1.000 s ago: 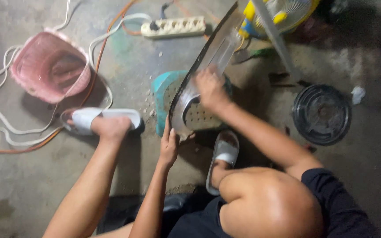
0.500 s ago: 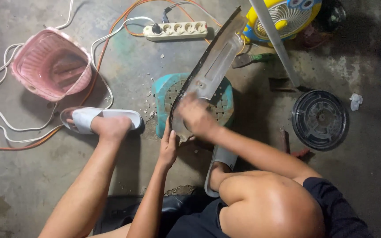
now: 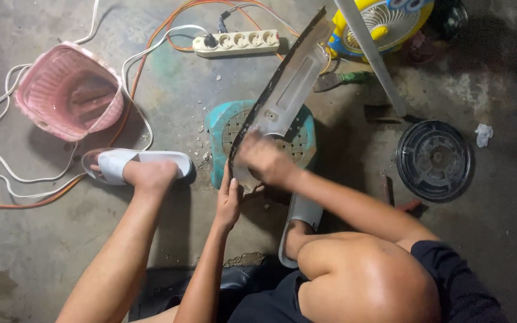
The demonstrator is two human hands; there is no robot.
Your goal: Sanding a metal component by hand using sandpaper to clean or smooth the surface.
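Here, both hands: left hand (image 3: pixel 230 200) gripping the metal panel's (image 3: pixel 288 90) near edge, right hand (image 3: pixel 264 160) closed, blurred, atop it.

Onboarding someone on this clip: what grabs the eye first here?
The long curved metal panel at centre, propped across a teal plastic stool: the left hand steadies its lower end while the right hand presses on its face. At upper left a pink basket lies among white and orange cables, and a dark round fan grille lies on the concrete at right.
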